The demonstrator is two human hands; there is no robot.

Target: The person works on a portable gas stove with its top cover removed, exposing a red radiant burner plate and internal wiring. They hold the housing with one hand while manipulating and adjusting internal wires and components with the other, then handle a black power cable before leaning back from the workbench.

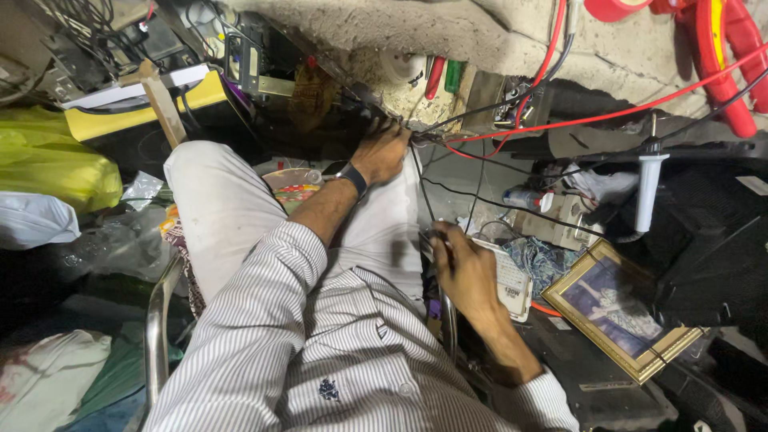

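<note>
The person is sitting among clutter, and the left hand (pixel 382 152), wearing a dark wristband, is reaching forward to the edge of the rough concrete ledge (pixel 480 36), its fingers curling closed around a bundle of thin black wires (pixel 448 132). The right hand (pixel 464 272) is staying lower, beside the knee, pinching a thin black cable (pixel 426 204) near a white perforated plastic box (pixel 512 280). A gold-framed picture (pixel 620 308) is lying just beside it.

A rough plaster wall (pixel 512 32), a gilt picture frame (pixel 620 308) and yellow bags (pixel 48 164) crowd the dim room.
</note>
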